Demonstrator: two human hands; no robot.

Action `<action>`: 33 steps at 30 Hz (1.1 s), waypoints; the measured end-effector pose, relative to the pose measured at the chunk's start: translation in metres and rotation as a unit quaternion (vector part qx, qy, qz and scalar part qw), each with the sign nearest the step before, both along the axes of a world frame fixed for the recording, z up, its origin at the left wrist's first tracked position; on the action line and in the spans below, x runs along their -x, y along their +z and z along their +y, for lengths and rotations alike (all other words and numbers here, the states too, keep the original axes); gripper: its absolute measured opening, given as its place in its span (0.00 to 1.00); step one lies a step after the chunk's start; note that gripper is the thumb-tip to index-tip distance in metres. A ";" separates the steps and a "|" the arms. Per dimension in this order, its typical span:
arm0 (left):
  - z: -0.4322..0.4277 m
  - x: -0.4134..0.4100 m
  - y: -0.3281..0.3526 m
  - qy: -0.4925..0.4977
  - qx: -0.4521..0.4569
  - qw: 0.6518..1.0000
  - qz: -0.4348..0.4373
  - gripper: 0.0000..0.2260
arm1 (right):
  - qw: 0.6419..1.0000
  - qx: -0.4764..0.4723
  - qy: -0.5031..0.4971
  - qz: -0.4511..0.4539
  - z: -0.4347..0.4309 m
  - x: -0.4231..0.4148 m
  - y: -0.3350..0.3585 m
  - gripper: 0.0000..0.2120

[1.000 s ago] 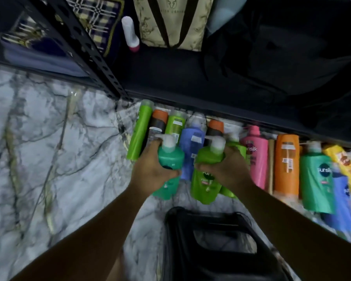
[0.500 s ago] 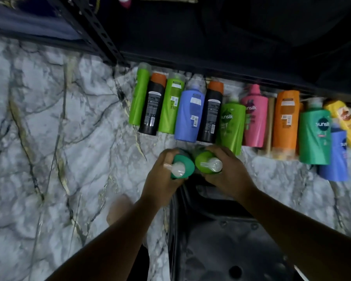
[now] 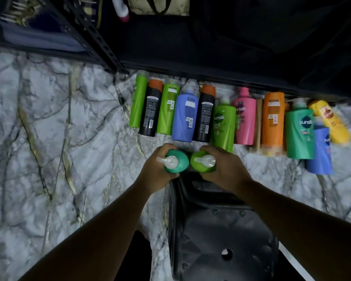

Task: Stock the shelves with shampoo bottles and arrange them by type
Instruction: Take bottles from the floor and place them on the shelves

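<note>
My left hand [image 3: 157,168] grips a teal-green pump bottle [image 3: 177,163], seen from above with its white pump pointing left. My right hand [image 3: 226,169] grips a lime-green pump bottle [image 3: 201,162] right beside it. Both are held upright above the front of a black stool. Beyond them several shampoo bottles lie in a row on the marble floor: a blue one [image 3: 185,116], a lime Sunsilk one [image 3: 223,123], a pink one [image 3: 244,116], an orange one [image 3: 273,120], a teal one [image 3: 300,130]. The dark shelf [image 3: 190,47] runs behind the row.
A black plastic stool [image 3: 221,230] stands under my arms. The shelf's perforated black upright [image 3: 93,37] slants at upper left. A patterned bag [image 3: 158,6] and a white-and-pink bottle [image 3: 122,11] sit on the shelf. Marble floor [image 3: 49,138] spreads to the left.
Both bottles were lifted off the floor row and pulled back toward me, turned upright over the stool. The view tilted back up, so the shelf items show again.
</note>
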State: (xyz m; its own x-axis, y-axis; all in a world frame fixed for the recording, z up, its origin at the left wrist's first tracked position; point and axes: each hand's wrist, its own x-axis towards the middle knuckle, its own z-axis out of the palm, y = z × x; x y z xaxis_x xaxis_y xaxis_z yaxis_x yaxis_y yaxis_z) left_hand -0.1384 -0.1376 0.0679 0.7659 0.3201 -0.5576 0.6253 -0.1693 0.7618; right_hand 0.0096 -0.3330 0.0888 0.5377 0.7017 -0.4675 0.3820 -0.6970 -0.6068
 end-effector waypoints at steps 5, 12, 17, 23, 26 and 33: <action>-0.005 0.005 0.105 0.051 0.027 0.998 -0.033 0.35 | 0.991 -0.057 -0.117 0.021 -0.010 0.008 0.118 0.39; 0.002 -0.001 0.355 0.045 0.026 0.995 -0.083 0.36 | 0.968 -0.161 -0.187 0.037 -0.015 0.001 0.367 0.38; 0.000 -0.010 0.550 0.049 0.000 0.989 -0.140 0.33 | 0.934 -0.252 -0.245 0.061 -0.025 0.002 0.535 0.36; 0.003 -0.030 0.721 0.040 -0.036 0.967 -0.250 0.33 | 0.876 -0.384 -0.288 0.057 -0.029 0.003 0.688 0.32; 0.001 -0.042 0.788 0.049 -0.059 0.948 -0.308 0.32 | 0.838 -0.459 -0.293 0.049 -0.028 0.000 0.753 0.33; -0.002 -0.084 0.915 0.047 -0.068 0.895 -0.438 0.31 | 0.761 -0.590 -0.271 0.002 -0.014 -0.030 0.885 0.28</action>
